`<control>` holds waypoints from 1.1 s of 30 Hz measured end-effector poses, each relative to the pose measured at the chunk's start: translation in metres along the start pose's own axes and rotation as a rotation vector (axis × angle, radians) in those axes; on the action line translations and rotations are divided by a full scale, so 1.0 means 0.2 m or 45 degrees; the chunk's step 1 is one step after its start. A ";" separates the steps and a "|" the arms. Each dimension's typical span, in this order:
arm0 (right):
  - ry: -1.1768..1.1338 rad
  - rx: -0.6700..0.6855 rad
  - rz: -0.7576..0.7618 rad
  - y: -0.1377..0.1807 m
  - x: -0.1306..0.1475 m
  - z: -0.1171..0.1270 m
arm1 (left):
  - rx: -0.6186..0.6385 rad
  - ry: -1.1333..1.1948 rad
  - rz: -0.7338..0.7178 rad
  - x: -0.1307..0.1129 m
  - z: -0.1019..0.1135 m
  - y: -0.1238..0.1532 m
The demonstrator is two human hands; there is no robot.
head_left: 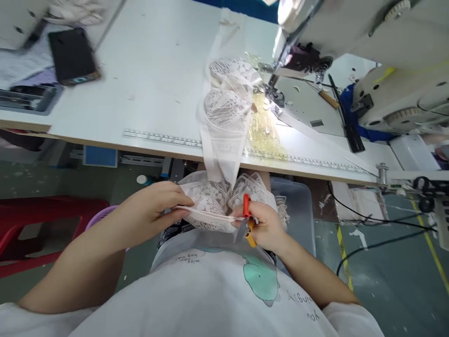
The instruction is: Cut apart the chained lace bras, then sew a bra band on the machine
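1. bra [206, 192] lay across the person's lap, below the table edge, its lower edge drawn out between both hands.
2. left hand [166, 206]: thumb and fingers were pinched together on one end of that edge.
3. right hand [268, 227]: fingers were curled closed around scissors [249, 223] with red and yellow handles, while the fingertips met the edge's other end.
4. just beyond, a second bra [228, 110] lay on the table [150, 79], its bands hanging over the front down to the first; whether the two were joined could not be told.
5. ruler [161, 136] markings ran along the table front.
6. sewing machine [326, 35] stood at upper right.
7. grey bin [304, 201] sat beside the lap, below the table.
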State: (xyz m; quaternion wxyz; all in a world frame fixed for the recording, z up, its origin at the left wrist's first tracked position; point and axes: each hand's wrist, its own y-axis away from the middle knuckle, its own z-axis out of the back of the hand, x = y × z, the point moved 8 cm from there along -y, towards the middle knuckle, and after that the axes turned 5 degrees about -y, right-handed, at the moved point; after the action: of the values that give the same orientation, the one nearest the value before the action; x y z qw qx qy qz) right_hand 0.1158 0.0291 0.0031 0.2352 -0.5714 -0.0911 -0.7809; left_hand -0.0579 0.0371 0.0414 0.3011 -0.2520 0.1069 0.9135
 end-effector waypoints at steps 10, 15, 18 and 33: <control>0.008 -0.085 0.087 0.03 0.04 -0.01 | -0.215 0.539 0.253 0.03 0.06 0.09; 0.149 -0.201 0.240 0.06 0.11 -0.01 | -0.452 0.544 0.071 -0.02 0.11 0.13; 0.238 -0.258 0.319 0.08 0.14 0.00 | -0.557 0.564 -0.065 -0.05 0.14 0.14; 0.238 -0.174 0.430 0.08 0.23 0.00 | -0.594 0.786 0.051 0.04 0.12 0.11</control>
State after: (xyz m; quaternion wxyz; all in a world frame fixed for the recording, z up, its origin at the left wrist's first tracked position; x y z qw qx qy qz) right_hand 0.1122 0.0020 0.0432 0.3309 -0.5181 0.0816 -0.7845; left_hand -0.0865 0.0328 0.0582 0.1713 -0.5746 -0.0131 0.8002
